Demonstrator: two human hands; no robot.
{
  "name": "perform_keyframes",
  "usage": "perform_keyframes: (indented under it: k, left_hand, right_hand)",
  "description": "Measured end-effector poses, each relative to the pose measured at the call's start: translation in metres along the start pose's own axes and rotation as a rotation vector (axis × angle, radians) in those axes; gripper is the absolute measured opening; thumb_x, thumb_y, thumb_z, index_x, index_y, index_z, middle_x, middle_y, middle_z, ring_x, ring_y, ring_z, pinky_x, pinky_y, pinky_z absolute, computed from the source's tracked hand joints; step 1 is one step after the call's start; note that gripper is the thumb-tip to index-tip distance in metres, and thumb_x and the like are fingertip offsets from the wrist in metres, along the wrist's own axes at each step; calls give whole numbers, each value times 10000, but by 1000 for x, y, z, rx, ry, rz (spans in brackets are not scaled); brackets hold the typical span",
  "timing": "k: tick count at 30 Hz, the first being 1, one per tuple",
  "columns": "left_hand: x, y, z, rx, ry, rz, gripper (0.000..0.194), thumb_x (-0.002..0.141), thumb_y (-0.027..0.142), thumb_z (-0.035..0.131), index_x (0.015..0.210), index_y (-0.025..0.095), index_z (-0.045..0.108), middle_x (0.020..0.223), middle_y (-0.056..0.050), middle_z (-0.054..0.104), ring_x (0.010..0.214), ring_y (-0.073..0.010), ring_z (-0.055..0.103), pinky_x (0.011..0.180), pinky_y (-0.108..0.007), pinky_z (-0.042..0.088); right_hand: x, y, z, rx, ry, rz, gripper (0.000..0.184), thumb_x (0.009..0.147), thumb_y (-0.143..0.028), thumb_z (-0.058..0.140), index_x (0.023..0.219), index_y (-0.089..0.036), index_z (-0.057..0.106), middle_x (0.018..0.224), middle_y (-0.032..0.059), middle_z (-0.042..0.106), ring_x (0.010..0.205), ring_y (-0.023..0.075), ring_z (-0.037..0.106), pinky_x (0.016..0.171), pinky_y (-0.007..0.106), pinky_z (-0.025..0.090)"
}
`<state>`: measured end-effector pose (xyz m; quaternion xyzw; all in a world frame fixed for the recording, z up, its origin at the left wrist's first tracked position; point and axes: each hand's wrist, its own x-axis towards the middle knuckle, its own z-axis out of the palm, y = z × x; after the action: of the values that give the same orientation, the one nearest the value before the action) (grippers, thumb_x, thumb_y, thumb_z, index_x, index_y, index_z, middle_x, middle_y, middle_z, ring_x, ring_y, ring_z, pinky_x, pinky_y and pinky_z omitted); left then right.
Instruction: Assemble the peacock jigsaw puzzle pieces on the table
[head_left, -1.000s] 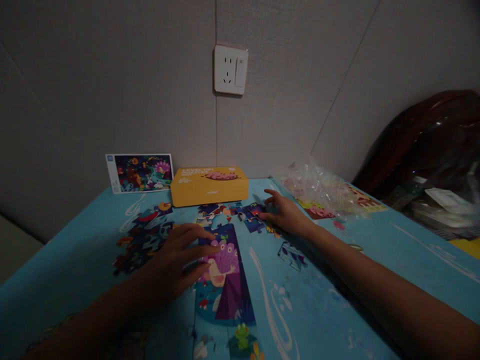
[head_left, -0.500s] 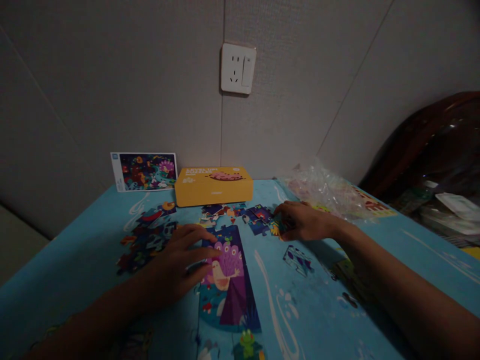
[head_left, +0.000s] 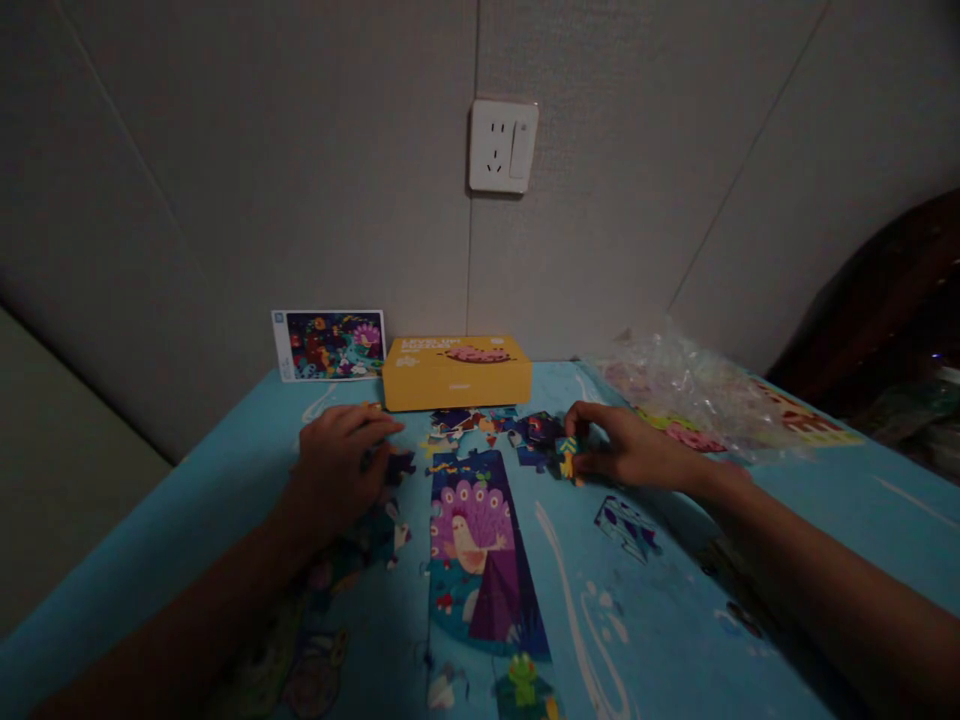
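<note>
My right hand pinches a small puzzle piece with a yellow figure on it, between thumb and forefinger. Dark blue puzzle pieces lie just left of those fingertips. My left hand rests over a group of loose pieces, fingers bent and somewhat apart. One dark piece shows by its fingertips, and the hand covers much of the group. Between my hands lies a joined puzzle section with a pink and purple peacock. Below it is a piece with a green frog.
A yellow puzzle box stands at the back, beside a picture card leaning on the wall. Clear plastic wrap lies at the back right. A purple-patterned piece sits on the blue tabletop. A socket is on the wall.
The view has shifted left. My left hand has moved off the peacock section's edge, away to the loose pieces. The yellow-figured piece now shows in my right fingers.
</note>
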<state>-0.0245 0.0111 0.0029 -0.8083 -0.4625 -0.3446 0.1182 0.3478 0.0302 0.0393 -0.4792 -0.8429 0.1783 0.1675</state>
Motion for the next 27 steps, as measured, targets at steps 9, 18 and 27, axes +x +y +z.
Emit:
perform_keyframes:
  k: [9, 18, 27]
  left_hand:
    - [-1, -16, -4, 130, -243, -251, 290, 842, 450, 662, 1014, 232, 747, 1102, -112, 700, 1037, -352, 609, 877, -535, 450]
    - [7, -37, -28, -76, -504, -40, 405, 771, 398, 789, 1131, 226, 721, 1145, -85, 683, 1074, -278, 632, 942, -427, 473]
    - [8, -36, -25, -264, -400, 14, 512, 806, 444, 776, 1252, 231, 646, 1225, -83, 683, 1197, -262, 590, 1048, -438, 440]
  right_hand:
    - [8, -6, 30, 31, 209, 11, 213, 869, -377, 577, 957, -201, 661, 950, 105, 725, 897, 296, 659, 844, 482, 495]
    - [7, -3, 48, -160, 209, -216, 345, 901, -445, 583, 1143, -246, 728, 1269, 136, 636, 1150, 342, 584, 978, 590, 467]
    - [9, -3, 50, -150, 192, -189, 404, 917, -483, 518, 1097, -192, 734, 1216, 157, 646, 1100, 327, 621, 963, 556, 509]
